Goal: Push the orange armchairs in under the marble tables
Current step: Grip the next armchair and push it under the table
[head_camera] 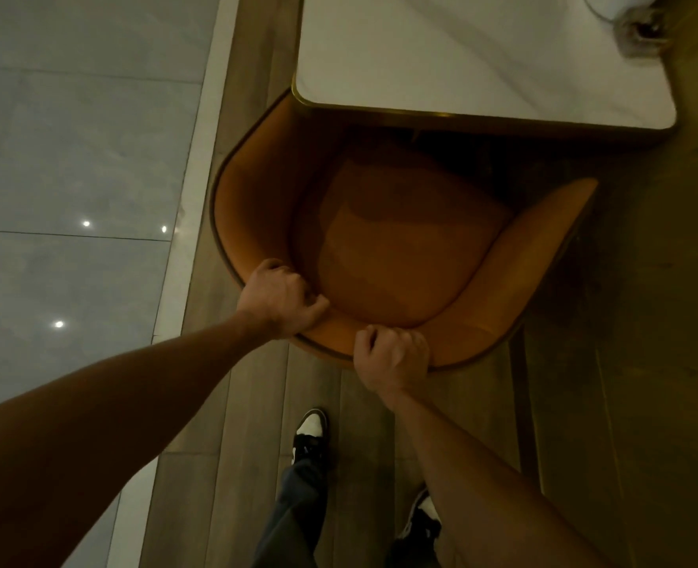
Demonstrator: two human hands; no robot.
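Note:
An orange armchair [400, 248] with a curved back stands directly below me, turned slightly so its right arm sticks out to the right. Its front edge and left arm lie under the near edge of a white marble table [462, 63] with a gold rim. My left hand [282, 299] grips the top of the chair's backrest on the left side. My right hand [392, 358] grips the same rim at the middle of the back. Both hands have fingers curled over the rim.
My two feet in black-and-white shoes [310, 434] stand on the wooden floor behind the chair. Grey glossy tiles [73, 157] lie to the left past a pale strip. A small glass object [642, 30] sits on the table's far right corner.

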